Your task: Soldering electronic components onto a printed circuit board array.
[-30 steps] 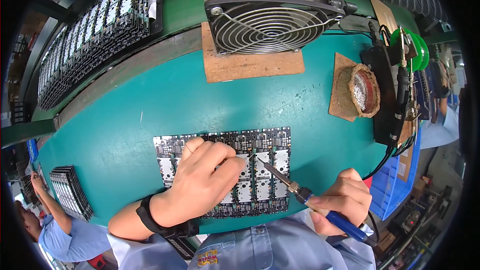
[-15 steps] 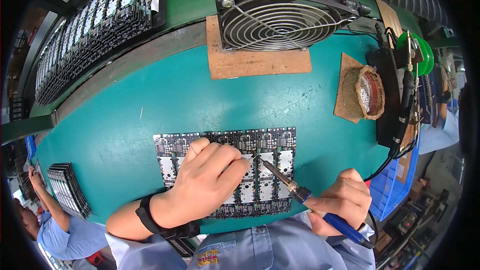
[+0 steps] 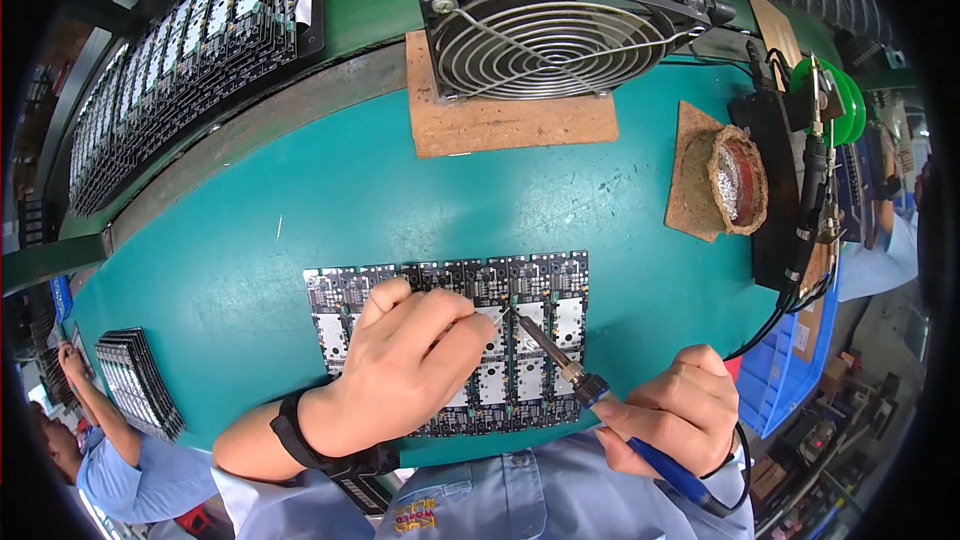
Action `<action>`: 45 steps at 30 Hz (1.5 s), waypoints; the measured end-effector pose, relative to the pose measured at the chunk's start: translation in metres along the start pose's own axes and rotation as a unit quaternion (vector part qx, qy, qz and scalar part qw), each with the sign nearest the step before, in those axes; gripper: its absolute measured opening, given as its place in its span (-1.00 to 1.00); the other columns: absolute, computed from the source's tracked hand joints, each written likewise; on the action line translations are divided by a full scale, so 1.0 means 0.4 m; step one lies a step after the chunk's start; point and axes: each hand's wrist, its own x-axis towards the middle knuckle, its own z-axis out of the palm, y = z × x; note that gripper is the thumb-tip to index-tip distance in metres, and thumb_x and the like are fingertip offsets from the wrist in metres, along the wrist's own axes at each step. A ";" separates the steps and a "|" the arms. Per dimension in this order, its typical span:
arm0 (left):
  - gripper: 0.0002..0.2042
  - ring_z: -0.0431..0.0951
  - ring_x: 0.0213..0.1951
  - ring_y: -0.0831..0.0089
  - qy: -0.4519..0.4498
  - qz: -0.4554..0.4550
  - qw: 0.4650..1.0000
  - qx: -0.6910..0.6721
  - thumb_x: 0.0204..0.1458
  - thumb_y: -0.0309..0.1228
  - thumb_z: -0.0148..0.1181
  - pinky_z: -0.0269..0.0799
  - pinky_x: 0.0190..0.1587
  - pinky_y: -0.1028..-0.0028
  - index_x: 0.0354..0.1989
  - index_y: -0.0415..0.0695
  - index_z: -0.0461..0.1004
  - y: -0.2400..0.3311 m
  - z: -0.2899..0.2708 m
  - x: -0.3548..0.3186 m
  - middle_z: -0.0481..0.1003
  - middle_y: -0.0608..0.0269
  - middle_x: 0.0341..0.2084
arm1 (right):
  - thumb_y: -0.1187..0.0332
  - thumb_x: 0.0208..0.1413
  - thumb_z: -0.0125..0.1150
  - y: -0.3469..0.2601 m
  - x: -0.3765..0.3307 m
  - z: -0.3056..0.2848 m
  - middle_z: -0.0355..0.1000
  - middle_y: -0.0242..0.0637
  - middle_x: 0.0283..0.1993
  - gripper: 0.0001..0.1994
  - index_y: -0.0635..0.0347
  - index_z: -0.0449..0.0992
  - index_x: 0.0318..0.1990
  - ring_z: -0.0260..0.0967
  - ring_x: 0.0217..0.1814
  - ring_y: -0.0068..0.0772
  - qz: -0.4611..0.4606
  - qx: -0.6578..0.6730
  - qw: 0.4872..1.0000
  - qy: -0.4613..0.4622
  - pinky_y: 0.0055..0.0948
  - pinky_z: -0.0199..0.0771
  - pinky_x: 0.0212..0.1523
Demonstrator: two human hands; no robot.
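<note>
A panel of black circuit boards with silvery-white rectangles (image 3: 527, 416) lies flat on the green mat in front of me. My left hand (image 3: 410, 360), a black band at its wrist, rests over the panel's left and middle part and hides much of it. Its fingers pinch a thin wire, apparently solder (image 3: 504, 314). My right hand (image 3: 678, 410) is wrapped round the blue handle of a soldering iron (image 3: 552, 352). The iron slants up and left, its tip close to the wire's end at the panel; whether they touch I cannot tell.
A caged fan (image 3: 550, 50) stands on a brown board beyond the panel. At right are a round rough-rimmed cup (image 3: 738, 183), an iron stand with a green spool (image 3: 848, 105), and a blue crate (image 3: 770, 390). Board stacks (image 3: 190, 60) (image 3: 135, 385) sit at left. A co-worker (image 3: 140, 460) is far left.
My right hand has shifted slightly left and down, the iron tilting a little with it. My left hand keeps its pinch over the panel, nearly still.
</note>
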 end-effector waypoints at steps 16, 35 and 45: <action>-0.82 0.40 -0.41 0.36 0.001 -0.060 0.997 0.039 -0.21 -0.63 0.32 0.16 -0.25 0.39 -0.39 -0.15 0.52 0.034 -0.094 0.000 0.42 0.27 -0.44 | 0.41 -0.30 0.39 0.003 -0.015 -0.007 0.37 -0.46 -0.57 -0.77 0.11 0.60 -0.36 0.31 -0.58 -0.48 0.005 0.020 1.000 0.014 -0.48 0.23 -0.43; -0.86 0.37 -0.47 0.36 0.019 -0.071 0.997 0.018 -0.24 -0.59 0.32 0.16 -0.28 0.39 -0.46 -0.16 0.54 0.001 -0.038 -0.031 0.38 0.29 -0.51 | 0.40 -0.28 0.38 0.010 0.015 0.029 0.38 -0.46 -0.59 -0.77 0.13 0.60 -0.36 0.29 -0.61 -0.51 -0.018 0.066 0.997 0.021 -0.50 0.18 -0.48; -0.84 0.37 -0.41 0.38 0.000 -0.055 0.998 0.030 -0.23 -0.56 0.28 0.18 -0.20 0.40 -0.42 -0.14 0.50 -0.006 -0.037 -0.042 0.35 0.32 -0.44 | 0.47 -0.33 0.43 0.011 0.027 0.034 0.38 -0.50 -0.55 -0.68 0.09 0.62 -0.28 0.26 -0.62 -0.56 -0.006 0.072 0.997 -0.001 -0.56 0.15 -0.49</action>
